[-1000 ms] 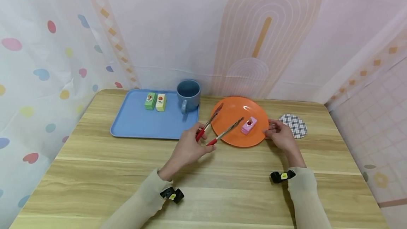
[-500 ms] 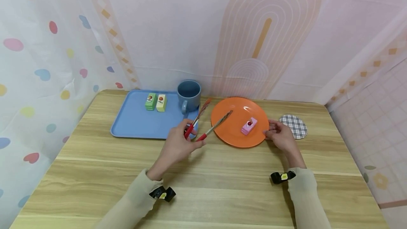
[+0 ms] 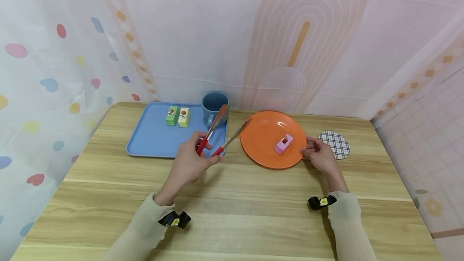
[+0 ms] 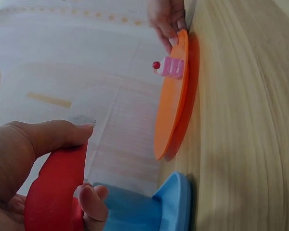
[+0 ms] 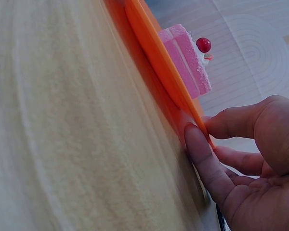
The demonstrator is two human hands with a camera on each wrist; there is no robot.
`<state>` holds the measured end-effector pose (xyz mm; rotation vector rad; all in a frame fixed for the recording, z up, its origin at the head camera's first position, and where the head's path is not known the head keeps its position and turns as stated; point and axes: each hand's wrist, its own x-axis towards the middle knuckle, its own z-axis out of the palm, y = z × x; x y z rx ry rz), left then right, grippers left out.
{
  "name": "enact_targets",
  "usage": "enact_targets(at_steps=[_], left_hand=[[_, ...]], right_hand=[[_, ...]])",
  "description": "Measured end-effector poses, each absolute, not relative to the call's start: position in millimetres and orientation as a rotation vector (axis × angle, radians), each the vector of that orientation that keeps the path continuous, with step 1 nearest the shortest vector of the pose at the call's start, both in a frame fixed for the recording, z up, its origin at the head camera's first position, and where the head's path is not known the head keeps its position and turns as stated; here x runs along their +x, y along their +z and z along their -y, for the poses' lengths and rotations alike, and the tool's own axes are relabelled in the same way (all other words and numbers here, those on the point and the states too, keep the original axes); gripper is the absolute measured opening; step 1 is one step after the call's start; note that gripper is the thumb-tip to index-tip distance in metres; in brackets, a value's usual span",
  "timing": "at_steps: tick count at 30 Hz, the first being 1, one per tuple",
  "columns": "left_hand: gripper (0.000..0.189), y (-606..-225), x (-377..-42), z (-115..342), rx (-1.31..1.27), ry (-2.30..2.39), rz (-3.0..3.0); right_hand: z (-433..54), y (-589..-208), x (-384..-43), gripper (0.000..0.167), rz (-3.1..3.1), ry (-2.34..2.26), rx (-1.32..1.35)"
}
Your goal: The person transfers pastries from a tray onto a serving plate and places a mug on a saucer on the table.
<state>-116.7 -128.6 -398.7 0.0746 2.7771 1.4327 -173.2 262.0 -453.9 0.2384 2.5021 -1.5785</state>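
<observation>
My left hand [image 3: 189,159] holds red-handled metal tongs [image 3: 217,151], their arms spread with nothing between the tips. The tongs reach over the right end of a blue tray [image 3: 152,144], in front of a blue mug [image 3: 214,106]. My right hand [image 3: 320,154] pinches the right rim of an orange plate [image 3: 259,142] between thumb and fingers, plain in the right wrist view. On that plate lies a pink toy cake slice [image 3: 284,144] topped with a red cherry. Green [image 3: 172,116] and cream [image 3: 184,117] toy cake slices sit side by side on the tray.
A round checked coaster [image 3: 335,145] lies just right of my right hand. Patterned cloth [image 3: 181,31] rises behind the wooden table [image 3: 246,212] and along both sides. The mug stands at the tray's back right corner.
My left hand and the tongs have moved left, from over the orange plate to over the tray's right end. The right hand, plate and pink cake slice have stayed put.
</observation>
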Motion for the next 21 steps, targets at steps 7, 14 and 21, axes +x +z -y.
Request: enact_targets(at_steps=[7, 14, 21], left_hand=[[0.06, -398, -116, 141, 0.048, 1.435, -2.816], [0.068, -397, -118, 153, 0.005, 1.422, -2.849], [0.068, -395, -116, 164, -0.037, 1.406, -2.879]], right_hand=[[-264, -458, -174, 0.059, -2.493, -1.586, 0.243], [-264, -458, -174, 0.059, -2.496, -1.579, 0.238], [-264, -457, -174, 0.059, -2.503, -1.58, 0.242]])
